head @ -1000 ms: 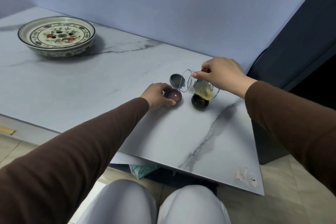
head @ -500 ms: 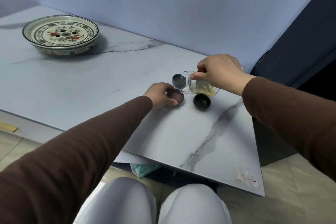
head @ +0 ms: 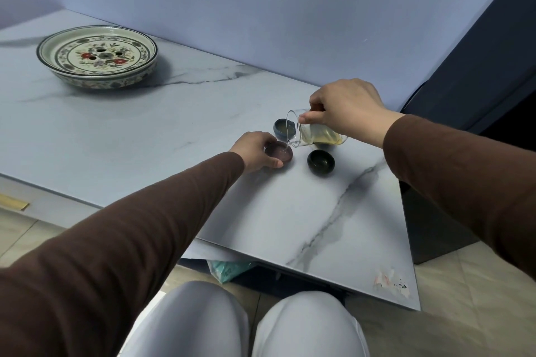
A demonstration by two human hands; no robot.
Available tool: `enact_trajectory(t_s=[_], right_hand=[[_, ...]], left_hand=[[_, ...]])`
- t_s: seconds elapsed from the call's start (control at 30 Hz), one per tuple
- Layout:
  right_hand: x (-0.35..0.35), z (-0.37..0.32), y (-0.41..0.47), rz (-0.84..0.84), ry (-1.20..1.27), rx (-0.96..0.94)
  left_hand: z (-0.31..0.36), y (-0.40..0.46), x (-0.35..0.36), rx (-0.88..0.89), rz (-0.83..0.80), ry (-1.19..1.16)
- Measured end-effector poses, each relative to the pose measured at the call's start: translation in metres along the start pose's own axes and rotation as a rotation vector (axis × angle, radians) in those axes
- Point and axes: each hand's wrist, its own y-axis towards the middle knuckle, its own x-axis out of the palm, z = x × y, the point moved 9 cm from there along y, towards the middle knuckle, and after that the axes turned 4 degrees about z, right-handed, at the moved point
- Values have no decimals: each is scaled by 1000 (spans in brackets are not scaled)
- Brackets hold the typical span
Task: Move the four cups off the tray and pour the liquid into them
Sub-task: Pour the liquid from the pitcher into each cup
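My right hand [head: 345, 109] grips a clear glass pitcher [head: 316, 136] of yellowish liquid, tipped far over to the left. A thin stream runs from its lip into a small purple-brown cup [head: 279, 151]. My left hand [head: 253, 151] holds that cup by its near and left rim on the marble table. A grey-blue cup [head: 282, 126] stands just behind the pitcher's mouth. A dark green cup [head: 320, 160] stands to the right, under the pitcher's body. A fourth cup is not visible. The flowered ceramic tray [head: 97, 56] sits empty at the far left.
The marble table [head: 145, 139] ends at a near edge and a right edge close to the cups. A lilac wall rises behind. A dark cabinet [head: 478, 52] stands at the right. My knees and a teal bag [head: 229, 268] lie below the table's front edge.
The pitcher has tipped further to the left and dropped lower, and liquid now runs into the purple-brown cup. My left hand has stayed on that cup.
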Motion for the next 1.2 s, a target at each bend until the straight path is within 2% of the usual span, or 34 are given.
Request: enact_trajectory(t_s=[0.83, 1.07, 1.2], right_hand=[[-8, -7, 5, 17, -40, -22], [-8, 0, 2, 38, -18, 7], [-2, 14, -6, 53, 74, 85]], left_hand=[[1, 1, -1, 1, -4, 33], [0, 2, -1, 8, -6, 26], [0, 1, -1, -6, -9, 24]])
